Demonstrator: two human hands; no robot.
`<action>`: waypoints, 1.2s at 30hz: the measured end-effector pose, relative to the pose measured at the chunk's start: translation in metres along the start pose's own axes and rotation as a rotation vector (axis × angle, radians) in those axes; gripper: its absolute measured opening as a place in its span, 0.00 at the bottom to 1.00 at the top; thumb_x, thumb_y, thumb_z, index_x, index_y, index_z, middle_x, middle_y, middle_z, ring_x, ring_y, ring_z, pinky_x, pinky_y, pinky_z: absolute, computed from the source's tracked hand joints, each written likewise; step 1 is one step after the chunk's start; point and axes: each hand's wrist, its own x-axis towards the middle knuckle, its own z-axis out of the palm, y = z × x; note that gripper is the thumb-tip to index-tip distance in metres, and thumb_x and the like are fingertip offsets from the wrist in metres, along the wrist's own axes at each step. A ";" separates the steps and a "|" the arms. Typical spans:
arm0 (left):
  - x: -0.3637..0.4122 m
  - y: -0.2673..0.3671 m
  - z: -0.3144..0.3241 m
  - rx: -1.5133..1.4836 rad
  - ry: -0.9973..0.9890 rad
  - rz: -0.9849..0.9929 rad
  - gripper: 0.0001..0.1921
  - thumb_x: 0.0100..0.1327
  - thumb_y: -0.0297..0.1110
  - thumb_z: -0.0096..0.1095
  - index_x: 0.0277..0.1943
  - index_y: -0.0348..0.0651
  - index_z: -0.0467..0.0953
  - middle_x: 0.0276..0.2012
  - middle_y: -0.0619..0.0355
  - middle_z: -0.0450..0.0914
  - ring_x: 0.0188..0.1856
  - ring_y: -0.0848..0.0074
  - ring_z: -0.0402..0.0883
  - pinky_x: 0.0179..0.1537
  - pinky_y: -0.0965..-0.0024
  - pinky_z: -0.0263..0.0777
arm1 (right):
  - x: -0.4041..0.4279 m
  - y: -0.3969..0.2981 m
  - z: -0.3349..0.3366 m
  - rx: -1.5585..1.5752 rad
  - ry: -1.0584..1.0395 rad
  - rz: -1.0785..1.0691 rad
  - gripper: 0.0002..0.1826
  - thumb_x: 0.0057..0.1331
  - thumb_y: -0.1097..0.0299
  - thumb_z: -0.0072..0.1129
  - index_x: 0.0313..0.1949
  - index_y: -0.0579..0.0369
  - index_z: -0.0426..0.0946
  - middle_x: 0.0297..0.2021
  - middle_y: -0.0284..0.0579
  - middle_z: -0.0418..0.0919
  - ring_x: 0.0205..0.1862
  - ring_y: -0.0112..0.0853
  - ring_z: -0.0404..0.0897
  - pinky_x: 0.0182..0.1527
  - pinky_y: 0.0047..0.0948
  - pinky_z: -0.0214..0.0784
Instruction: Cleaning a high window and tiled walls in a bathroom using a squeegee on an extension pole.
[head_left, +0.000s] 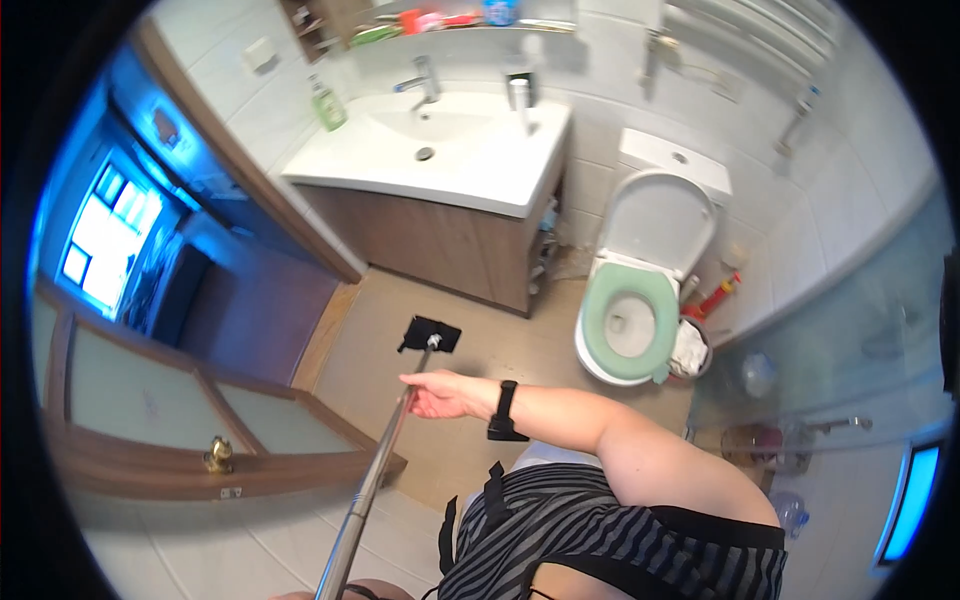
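Note:
A metal mop pole (367, 480) runs from the bottom edge up to a flat mop head with a black pad (431, 334), which lies on the beige floor between the vanity and the doorway. My right hand (439, 394) grips the upper part of the pole in view, not far below the pad; a black band with a black device is on that wrist. At the bottom edge, a sliver of my left hand (294, 596) shows beside the pole, mostly cut off, so its hold is hidden.
Ahead stands a vanity with a white basin (465, 187). A toilet (630, 322) with a green seat cover and a waste bin (694, 349) are at the right. The wood-framed door (225, 461) stands open at the left, beside the doorway. A glass partition (817, 330) is at far right.

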 end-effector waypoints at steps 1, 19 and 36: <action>0.001 0.006 -0.005 0.033 0.047 0.099 0.19 0.57 0.50 0.61 0.22 0.47 0.64 0.12 0.70 0.62 0.10 0.87 0.55 0.13 0.83 0.49 | 0.019 -0.008 0.016 -0.017 -0.009 0.035 0.11 0.66 0.60 0.48 0.37 0.55 0.71 0.29 0.41 0.79 0.26 0.27 0.77 0.27 0.19 0.72; -0.033 -0.146 -0.134 0.861 0.935 -0.886 0.14 0.64 0.36 0.53 0.45 0.34 0.74 0.40 0.51 0.78 0.44 0.69 0.76 0.45 0.70 0.68 | 0.134 -0.266 0.188 -0.274 -0.122 -0.380 0.22 0.59 0.79 0.50 0.45 0.52 0.48 0.38 0.50 0.68 0.37 0.40 0.78 0.32 0.36 0.77; -0.019 -0.432 -0.373 1.878 -0.209 -1.185 0.14 0.53 0.47 0.62 0.33 0.45 0.78 0.24 0.51 0.78 0.30 0.57 0.77 0.30 0.60 0.69 | 0.219 -0.398 0.082 -1.000 0.278 -0.314 0.14 0.64 0.63 0.49 0.44 0.59 0.69 0.40 0.42 0.75 0.37 0.28 0.78 0.35 0.28 0.74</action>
